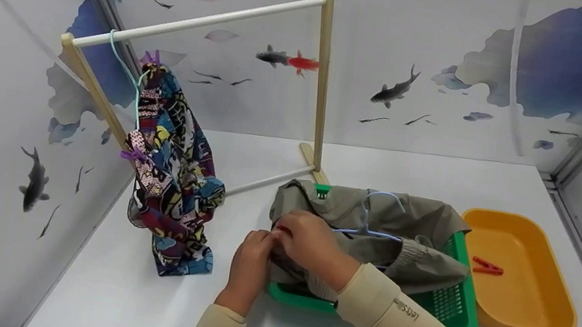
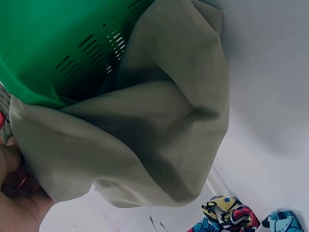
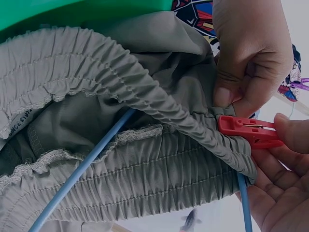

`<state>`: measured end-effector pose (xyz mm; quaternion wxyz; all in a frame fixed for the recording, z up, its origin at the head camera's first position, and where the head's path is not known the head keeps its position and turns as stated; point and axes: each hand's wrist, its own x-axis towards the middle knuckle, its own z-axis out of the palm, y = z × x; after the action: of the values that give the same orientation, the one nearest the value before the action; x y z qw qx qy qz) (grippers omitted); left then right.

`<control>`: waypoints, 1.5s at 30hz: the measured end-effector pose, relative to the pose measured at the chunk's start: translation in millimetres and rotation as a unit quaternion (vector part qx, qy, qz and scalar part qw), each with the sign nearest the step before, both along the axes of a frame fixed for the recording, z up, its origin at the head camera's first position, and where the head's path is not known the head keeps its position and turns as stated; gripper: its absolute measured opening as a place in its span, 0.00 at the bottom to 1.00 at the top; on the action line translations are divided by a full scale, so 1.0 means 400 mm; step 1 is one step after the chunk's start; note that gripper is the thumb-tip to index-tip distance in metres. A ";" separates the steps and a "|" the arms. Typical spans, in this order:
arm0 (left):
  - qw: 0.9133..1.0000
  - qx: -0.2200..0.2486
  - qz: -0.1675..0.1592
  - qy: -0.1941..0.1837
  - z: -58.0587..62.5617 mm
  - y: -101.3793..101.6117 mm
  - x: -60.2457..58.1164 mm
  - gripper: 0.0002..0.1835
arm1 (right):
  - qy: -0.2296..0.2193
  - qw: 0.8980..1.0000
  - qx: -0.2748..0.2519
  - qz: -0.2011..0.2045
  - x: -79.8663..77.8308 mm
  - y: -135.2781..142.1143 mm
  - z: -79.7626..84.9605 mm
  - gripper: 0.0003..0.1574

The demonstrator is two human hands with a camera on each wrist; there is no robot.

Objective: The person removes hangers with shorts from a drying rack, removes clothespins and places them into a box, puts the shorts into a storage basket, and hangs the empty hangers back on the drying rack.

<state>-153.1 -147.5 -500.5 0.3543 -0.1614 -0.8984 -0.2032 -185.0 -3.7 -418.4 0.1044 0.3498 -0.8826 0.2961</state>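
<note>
Khaki-grey pants (image 1: pixel 428 213) with a gathered elastic waistband (image 3: pixel 135 179) lie over a green basket (image 1: pixel 469 305). A light blue hanger (image 1: pixel 364 220) runs inside the waistband, its hook sticking up in the head view. My left hand (image 1: pixel 252 261) pinches the pants' fabric beside the waistband's end. Close against it, my right hand (image 1: pixel 316 248) pinches a red clothespin (image 3: pixel 236 126) between thumb and fingers; its jaws are over the waistband near the hanger's end. The head view hides this clothespin largely behind the fingers.
A rack with a white bar (image 1: pixel 220 20) stands at the back left. Multicoloured patterned cloth (image 1: pixel 175 169) hangs there from a mint hanger (image 1: pixel 124 63) with purple clips (image 1: pixel 135 154). Right of the basket, a yellow tray (image 1: pixel 550 283) holds another red clothespin (image 1: pixel 488 267).
</note>
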 end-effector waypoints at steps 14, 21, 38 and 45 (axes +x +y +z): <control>1.000 0.009 -0.006 0.005 -0.006 -0.001 -0.004 0.16 | 0.004 1.000 -0.018 -0.001 0.002 0.001 -0.001 0.04; 1.000 0.006 -0.004 -0.016 0.002 0.001 0.000 0.17 | 0.024 0.998 -0.049 0.011 0.010 -0.004 0.033 0.04; 0.999 0.004 0.006 -0.045 0.007 0.003 0.003 0.22 | 0.080 0.992 -0.091 0.025 0.029 0.034 0.063 0.10; 0.999 0.003 0.015 -0.048 0.010 0.005 0.007 0.22 | 0.087 0.991 -0.103 0.018 0.037 0.058 0.061 0.15</control>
<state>-150.2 -145.3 -496.6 0.3147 -0.1370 -0.9159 -0.2081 -170.3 19.5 -393.9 0.2111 0.3774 -0.8287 0.3554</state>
